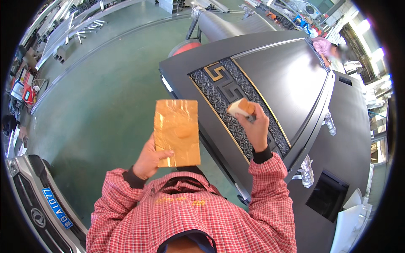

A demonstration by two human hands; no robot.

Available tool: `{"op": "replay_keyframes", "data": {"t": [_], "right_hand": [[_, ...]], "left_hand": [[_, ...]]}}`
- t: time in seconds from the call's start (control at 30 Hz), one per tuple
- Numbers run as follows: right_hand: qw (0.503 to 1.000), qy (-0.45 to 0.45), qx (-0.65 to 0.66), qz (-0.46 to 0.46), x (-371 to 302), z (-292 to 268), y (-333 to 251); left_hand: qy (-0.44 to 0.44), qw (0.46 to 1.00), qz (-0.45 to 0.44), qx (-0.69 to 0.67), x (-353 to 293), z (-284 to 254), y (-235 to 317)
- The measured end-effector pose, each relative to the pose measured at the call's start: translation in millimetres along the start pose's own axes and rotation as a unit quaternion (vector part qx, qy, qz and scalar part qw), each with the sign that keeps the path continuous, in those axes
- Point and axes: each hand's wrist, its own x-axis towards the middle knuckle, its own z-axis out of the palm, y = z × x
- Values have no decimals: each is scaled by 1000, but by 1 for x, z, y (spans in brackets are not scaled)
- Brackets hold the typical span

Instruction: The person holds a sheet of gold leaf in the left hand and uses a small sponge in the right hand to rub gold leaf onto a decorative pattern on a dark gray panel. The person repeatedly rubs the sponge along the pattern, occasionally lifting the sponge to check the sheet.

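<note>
In the head view, a large grey door [278, 63] lies ahead and to the right of the person, with a decorated band [241, 131] across its near part. The band has dark raised scrollwork between gold edge strips. Along its middle runs an angular key pattern: the segment at the door's far left [214, 71] is gold, and the next one [230, 90] is dark.

The left hand [145, 158] is off the door's near left side, gripping a flat gold-coloured sheet [177, 130] by its lower left edge, with the thumb laid across the face and the other fingers hidden behind. The sheet's surface is shiny and wrinkled.

The right hand [255, 128] is over the door's band, pinching a small block [240, 109], pale on one part and orange on another, between thumb and fingers. Whether the block touches the band I cannot tell. Both arms wear red checked sleeves [270, 179] with dark cuffs.

At the door's far right corner another person [322, 45] in a pink top leans in. Beyond the door's far edge lies a silvery cylinder [223, 26]. To the right of the door is a second dark panel [287, 219] with a rectangular opening [327, 196]; film-wrapped fittings [307, 170] stick out beside the door's right edge. Well to the left of the door, across the green floor [101, 105], stands the front of a vehicle [25, 185].
</note>
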Motion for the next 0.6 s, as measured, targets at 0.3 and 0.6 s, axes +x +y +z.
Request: {"op": "replay_keyframes", "data": {"t": [0.3, 0.6], "right_hand": [[998, 5, 3, 60, 106, 94, 67], [991, 0, -104, 78, 142, 149, 90]], "left_hand": [[80, 996, 36, 16, 84, -22, 76], [35, 998, -11, 50, 185, -47, 131]]}}
